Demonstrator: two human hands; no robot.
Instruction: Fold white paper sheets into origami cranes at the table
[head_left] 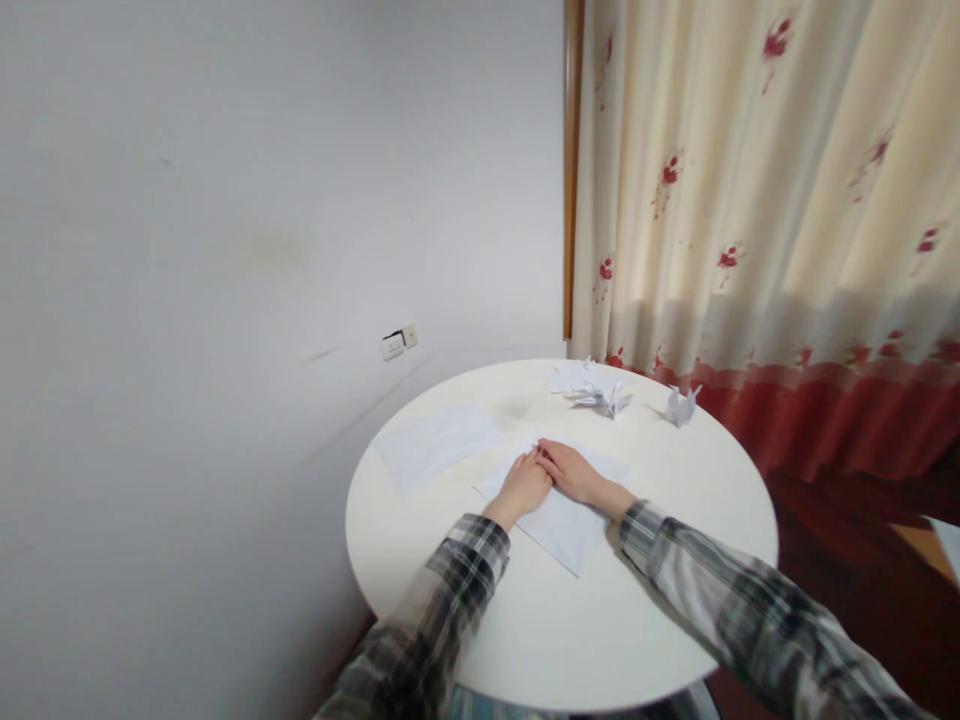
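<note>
A white sheet of paper (568, 537) lies slanted on the round white table (517, 640), one corner pointing toward me. My left hand (528, 482) rests on its middle, fingers drawn together and pressed to the paper. Touching it from the right, my right hand (571, 470) also lies on the sheet, its fingertips meeting the left ones near the sheet's far part. Both hands' fingers are closed at the paper; small creases or folds under them are hidden.
Another white sheet (435, 443) lies at the table's left. Folded paper figures (606, 400) stand at the back right on and near more paper, with a separate folded figure (682, 405) by the right edge. Wall and curtain (720, 200) stand behind the table.
</note>
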